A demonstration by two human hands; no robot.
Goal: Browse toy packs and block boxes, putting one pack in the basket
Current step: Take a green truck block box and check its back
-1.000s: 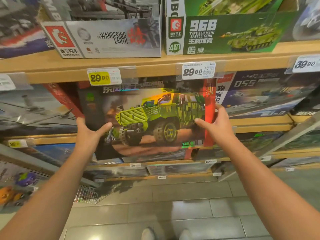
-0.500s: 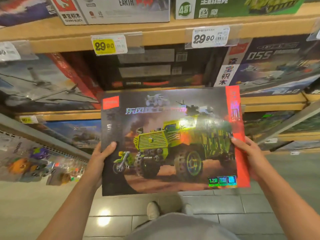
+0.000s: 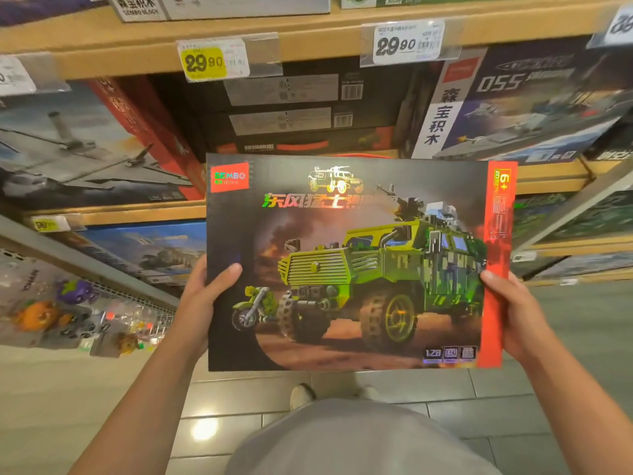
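Observation:
I hold a large flat block box (image 3: 352,262) in front of me, its cover showing a green armoured truck and a small motorbike, with a red strip down its right side. My left hand (image 3: 202,299) grips the box's left edge, thumb on the cover. My right hand (image 3: 513,313) grips the right edge at the red strip. The box is off the shelf and faces me, roughly level. No basket is in view.
Wooden shelves (image 3: 308,42) carry more block boxes: a grey aircraft box (image 3: 75,149) at left, a dark stack (image 3: 298,111) behind, a warship box (image 3: 534,108) at right. Small toy packs (image 3: 68,310) hang at the lower left. Tiled floor and my shoes (image 3: 301,395) lie below.
Both hands pulled the truck box off the shelf and brought it down and toward me; it now fills the centre of the view, uncovering the dark stack behind.

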